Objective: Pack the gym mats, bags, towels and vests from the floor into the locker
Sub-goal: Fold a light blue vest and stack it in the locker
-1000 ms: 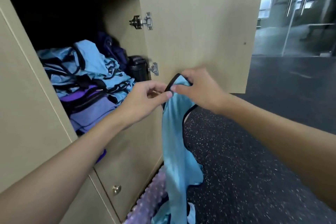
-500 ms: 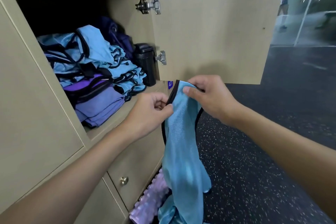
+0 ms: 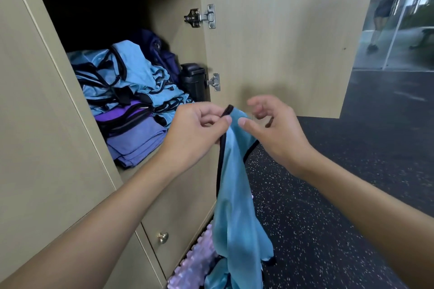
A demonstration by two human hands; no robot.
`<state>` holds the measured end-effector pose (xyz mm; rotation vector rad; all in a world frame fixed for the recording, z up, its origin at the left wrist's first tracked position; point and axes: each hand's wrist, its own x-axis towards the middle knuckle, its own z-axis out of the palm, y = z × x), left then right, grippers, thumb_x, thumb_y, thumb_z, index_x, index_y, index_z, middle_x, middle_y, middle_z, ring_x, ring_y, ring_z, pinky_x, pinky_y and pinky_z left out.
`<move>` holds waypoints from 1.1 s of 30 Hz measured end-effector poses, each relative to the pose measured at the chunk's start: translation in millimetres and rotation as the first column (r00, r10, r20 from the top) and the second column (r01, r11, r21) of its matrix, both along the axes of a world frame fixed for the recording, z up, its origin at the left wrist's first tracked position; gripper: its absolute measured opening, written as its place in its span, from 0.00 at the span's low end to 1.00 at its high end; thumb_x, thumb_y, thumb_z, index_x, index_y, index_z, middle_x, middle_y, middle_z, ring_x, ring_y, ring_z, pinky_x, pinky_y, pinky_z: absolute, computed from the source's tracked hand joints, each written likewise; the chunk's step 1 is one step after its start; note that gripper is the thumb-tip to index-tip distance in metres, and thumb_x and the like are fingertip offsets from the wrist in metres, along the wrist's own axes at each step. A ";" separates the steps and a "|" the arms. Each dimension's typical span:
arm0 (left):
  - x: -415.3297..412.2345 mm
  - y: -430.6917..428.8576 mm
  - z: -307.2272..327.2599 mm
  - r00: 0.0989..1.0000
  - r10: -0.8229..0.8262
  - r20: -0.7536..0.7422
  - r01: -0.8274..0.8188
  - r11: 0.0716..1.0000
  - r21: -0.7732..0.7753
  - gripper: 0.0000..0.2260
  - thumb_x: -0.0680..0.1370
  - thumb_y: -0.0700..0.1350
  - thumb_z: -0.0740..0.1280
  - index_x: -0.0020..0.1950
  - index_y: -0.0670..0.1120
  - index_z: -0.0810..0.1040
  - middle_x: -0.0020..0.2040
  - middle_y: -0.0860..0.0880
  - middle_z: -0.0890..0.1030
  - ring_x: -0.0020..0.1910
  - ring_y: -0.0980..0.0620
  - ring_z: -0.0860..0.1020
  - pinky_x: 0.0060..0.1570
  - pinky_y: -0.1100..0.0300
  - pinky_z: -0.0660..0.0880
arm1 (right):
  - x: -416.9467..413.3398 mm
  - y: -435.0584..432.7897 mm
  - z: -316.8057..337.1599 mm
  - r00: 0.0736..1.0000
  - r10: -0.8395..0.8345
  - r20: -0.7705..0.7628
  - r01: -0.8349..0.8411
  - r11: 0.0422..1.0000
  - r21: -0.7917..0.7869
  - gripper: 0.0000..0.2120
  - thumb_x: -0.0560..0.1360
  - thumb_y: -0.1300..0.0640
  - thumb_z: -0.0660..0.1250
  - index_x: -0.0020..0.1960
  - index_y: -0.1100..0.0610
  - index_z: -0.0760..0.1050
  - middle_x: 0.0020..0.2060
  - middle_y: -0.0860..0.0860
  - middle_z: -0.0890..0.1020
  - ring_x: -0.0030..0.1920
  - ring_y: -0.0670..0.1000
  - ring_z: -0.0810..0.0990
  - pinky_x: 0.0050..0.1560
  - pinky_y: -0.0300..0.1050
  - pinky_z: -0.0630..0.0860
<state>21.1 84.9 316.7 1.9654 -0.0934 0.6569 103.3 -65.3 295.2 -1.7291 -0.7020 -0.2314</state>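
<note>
the left hand (image 3: 197, 129) pinches the black-trimmed top edge of a light blue vest (image 3: 234, 195) between thumb and curled fingers, and the cloth hangs straight down from that grip toward the floor (image 3: 328, 218). the right hand (image 3: 274, 129) is just beside it on the right, released: its fingers are spread and loosely bent, grasping nothing, with the thumb tip over the upper fold of the vest; whether it touches the cloth is not clear. up and to the left of the left hand the locker (image 3: 173, 30) stands open, and on its shelf lies a pile of vests (image 3: 131, 77) in the same blue, resting on folded purple towels (image 3: 136, 145). behind that pile sits a dark blue bag (image 3: 162, 54), and a black flask (image 3: 192, 82) stands upright just above the left hand's knuckles, beside the lower of the 2 hinges (image 3: 212, 15). the open door (image 3: 281, 42) rises behind both hands. below the hands, at the foot of the locker, a knobbly lilac mat (image 3: 195, 265) lies on the floor.
</note>
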 end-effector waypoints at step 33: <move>3.3 27.6 27.8 0.983 0.166 0.073 -0.176 0.973 0.148 0.09 0.82 0.44 0.65 0.44 0.43 0.79 0.39 0.52 0.78 0.36 0.59 0.73 0.39 0.64 0.72 | -8.7 16.0 -0.5 0.893 0.379 -0.245 -0.397 0.917 -0.029 0.05 0.77 0.62 0.71 0.47 0.64 0.79 0.43 0.60 0.82 0.40 0.59 0.78 0.49 0.54 0.77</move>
